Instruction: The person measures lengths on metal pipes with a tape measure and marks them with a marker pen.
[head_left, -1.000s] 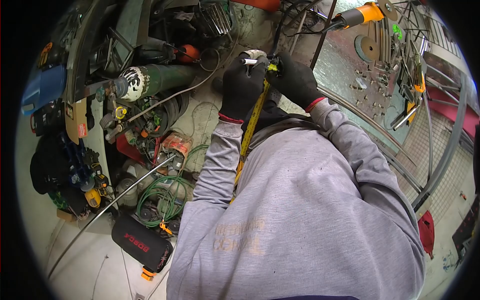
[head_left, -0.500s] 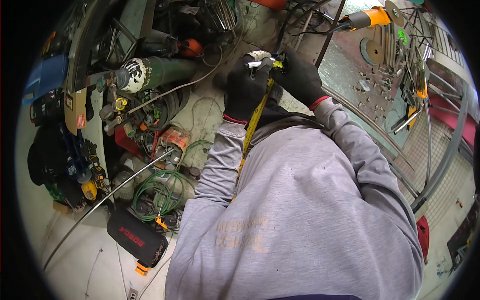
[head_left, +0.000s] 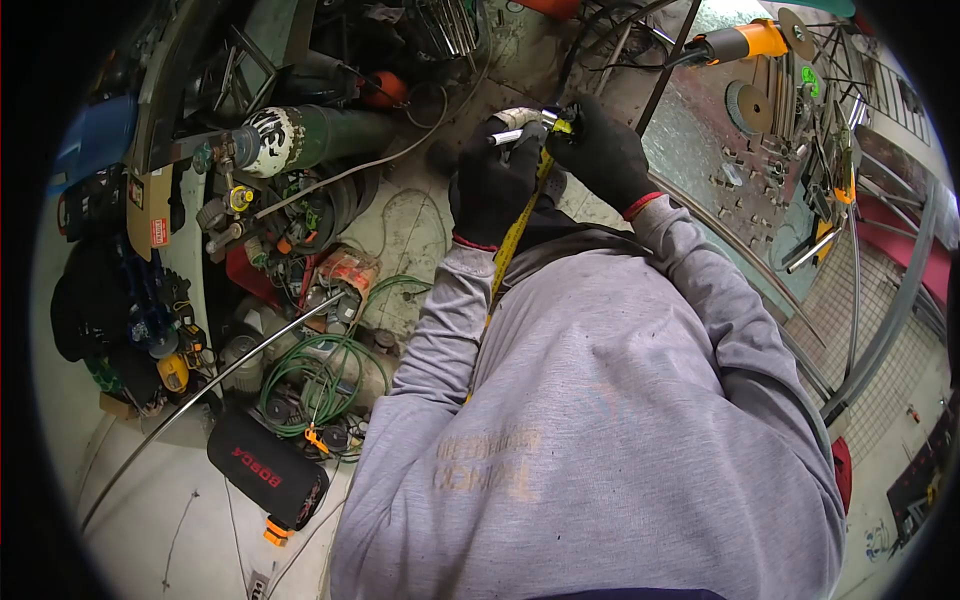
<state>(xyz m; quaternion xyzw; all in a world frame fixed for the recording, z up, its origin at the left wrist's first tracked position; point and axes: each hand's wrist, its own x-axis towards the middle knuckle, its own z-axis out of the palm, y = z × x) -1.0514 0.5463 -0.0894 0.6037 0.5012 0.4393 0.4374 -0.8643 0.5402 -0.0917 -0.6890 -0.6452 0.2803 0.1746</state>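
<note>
Yellow tape measure (head_left: 514, 232) lay drawn out

It ran down between the left sleeve (head_left: 440, 320) and the grey shirt (head_left: 640, 400). At its upper end, the right hand (head_left: 608, 155) had its fingers curled closed on it; the left hand (head_left: 490, 190) was wrapped round a silver tube (head_left: 506, 137) just beside. Farther left lay a green cylinder (head_left: 335, 135); rightward, an orange grinder (head_left: 745, 42) rested on the desk (head_left: 690, 130).

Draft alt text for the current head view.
Black-gloved left hand and right hand, close together, hold a yellow measuring tape and a short silvery piece above a cluttered floor. A green gas cylinder and black case lie at left, an orange angle grinder at upper right.
</note>
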